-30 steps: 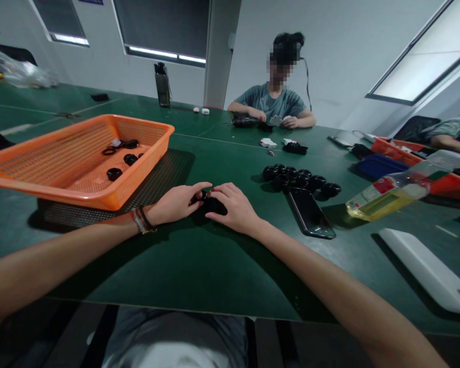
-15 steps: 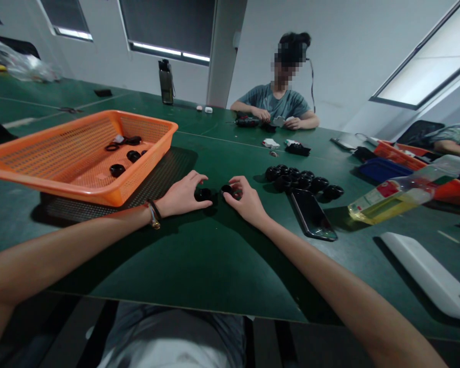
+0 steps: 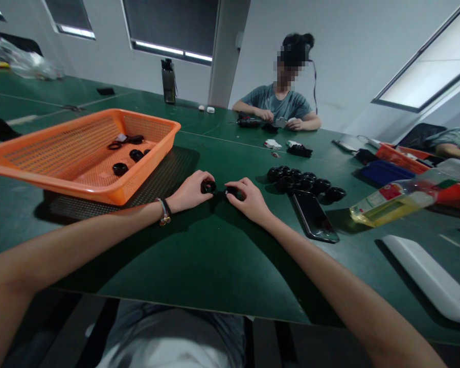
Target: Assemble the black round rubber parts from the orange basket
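Your left hand [image 3: 189, 191] pinches one black ring [image 3: 208, 186], your right hand [image 3: 249, 200] another black part [image 3: 232, 192], mid-counter [image 3: 199, 266].

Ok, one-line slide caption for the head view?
Left hand and right hand each pinch a small black part beside an orange basket.

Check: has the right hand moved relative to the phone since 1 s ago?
Yes. The right hand has shifted toward the phone, and now pinches a small black part.
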Tool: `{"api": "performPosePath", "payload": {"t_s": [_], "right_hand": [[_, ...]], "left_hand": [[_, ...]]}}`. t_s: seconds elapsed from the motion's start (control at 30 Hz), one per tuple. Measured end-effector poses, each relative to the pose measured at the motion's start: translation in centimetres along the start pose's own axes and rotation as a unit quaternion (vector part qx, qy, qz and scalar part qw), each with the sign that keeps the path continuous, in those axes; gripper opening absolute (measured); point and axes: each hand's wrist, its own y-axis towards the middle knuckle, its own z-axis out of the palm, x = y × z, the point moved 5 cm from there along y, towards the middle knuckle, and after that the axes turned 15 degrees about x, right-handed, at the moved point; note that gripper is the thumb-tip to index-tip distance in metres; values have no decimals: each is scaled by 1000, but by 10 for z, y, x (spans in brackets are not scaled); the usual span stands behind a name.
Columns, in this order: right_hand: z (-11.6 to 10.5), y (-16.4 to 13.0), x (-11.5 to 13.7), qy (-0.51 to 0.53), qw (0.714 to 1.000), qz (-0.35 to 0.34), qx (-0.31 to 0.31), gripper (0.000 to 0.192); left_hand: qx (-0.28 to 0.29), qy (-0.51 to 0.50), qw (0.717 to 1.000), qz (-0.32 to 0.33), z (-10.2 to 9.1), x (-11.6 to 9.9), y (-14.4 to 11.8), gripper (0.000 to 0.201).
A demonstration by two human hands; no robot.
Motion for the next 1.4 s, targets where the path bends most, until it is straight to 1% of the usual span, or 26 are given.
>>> {"api": "performPosePath", "payload": {"t_s": [0.17,0.3,0.4,0.47,0.53,0.67,0.73,0.87,1.17,1.4], "right_hand": [[-2,-2,3,-2,1000,-7,-15,19],[-2,-2,0,42,999,16,-24,19],[-1,-2,-8,99,993,53,-31,20],[0,-1,-14,137,988,62,-37,22],[1,0,-17,172,983,54,-31,23],[3,2,-20,211,977,35,-13,24],[3,3,-20,225,974,30,-6,25],[5,3,-17,248,969,13,6,26],[6,3,-17,262,965,5,2,29],[6,5,-20,279,960,19,1,28]], "left_hand": [[-28,-29,999,-8,0,2,-1,29],[-32,-90,995,-21,1,7,1,32],[-23,-119,992,-17,3,7,3,38],[-13,-141,990,-11,5,8,4,44],[-2,-159,987,-1,7,7,5,46],[9,-180,984,18,7,4,5,38],[16,-190,981,23,7,2,4,38],[20,-183,982,29,6,-1,3,38],[21,-166,985,40,6,-4,3,38],[1,-142,989,31,3,-4,2,40]]}}
